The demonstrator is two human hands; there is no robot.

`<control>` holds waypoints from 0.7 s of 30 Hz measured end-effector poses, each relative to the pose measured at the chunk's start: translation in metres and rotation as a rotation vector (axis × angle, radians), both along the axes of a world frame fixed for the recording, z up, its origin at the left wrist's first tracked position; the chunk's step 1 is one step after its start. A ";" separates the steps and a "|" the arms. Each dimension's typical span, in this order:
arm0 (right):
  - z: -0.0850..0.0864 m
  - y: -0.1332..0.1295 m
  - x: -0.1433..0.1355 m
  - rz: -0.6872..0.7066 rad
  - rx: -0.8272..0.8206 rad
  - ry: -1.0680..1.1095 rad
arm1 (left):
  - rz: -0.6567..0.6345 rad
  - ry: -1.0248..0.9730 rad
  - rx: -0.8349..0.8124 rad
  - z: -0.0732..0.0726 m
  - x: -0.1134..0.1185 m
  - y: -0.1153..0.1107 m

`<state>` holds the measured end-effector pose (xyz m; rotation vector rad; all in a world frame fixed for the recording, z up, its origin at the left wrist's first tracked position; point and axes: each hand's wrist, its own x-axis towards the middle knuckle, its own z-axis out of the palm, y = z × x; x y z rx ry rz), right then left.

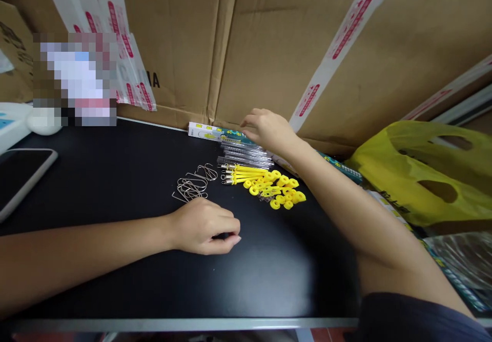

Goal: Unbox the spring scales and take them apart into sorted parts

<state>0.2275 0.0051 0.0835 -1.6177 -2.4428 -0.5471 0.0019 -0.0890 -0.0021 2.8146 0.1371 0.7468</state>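
My left hand (206, 226) rests on the black table (154, 280), its fingers curled in and nothing visible in them. Just behind it lies a tangle of bent metal wire hooks (192, 184). My right hand (267, 131) reaches over a row of clear plastic tubes (246, 155), fingers bent down and slightly apart; their tips are partly hidden. Several yellow rods with metal ends (246, 174) lie in front of the tubes. Beside them are yellow plastic caps (284, 182) and a small heap of springs (266, 197).
Large taped cardboard boxes (172, 34) stand along the back edge, with a long printed carton (203, 132) before them. A phone (25, 180) lies at left. At right are a yellow plastic bag (388, 162) and clear plastic wrapping (465, 260).
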 end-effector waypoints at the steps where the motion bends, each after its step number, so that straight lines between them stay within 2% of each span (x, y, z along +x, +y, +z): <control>1: -0.001 0.010 0.001 -0.004 -0.038 0.009 | -0.002 -0.003 0.000 0.000 0.000 0.000; 4: -0.008 0.034 0.005 -0.020 -0.157 0.007 | -0.013 -0.019 0.021 -0.001 0.001 0.000; 9: -0.023 0.054 0.008 -0.037 -0.209 -0.002 | -0.009 -0.023 0.054 -0.002 0.002 0.001; 13: -0.028 0.060 0.004 -0.063 -0.218 -0.004 | -0.005 -0.011 0.075 -0.002 0.002 0.000; 21: -0.026 0.063 -0.004 -0.073 -0.237 -0.063 | -0.009 -0.015 0.087 -0.002 0.002 0.000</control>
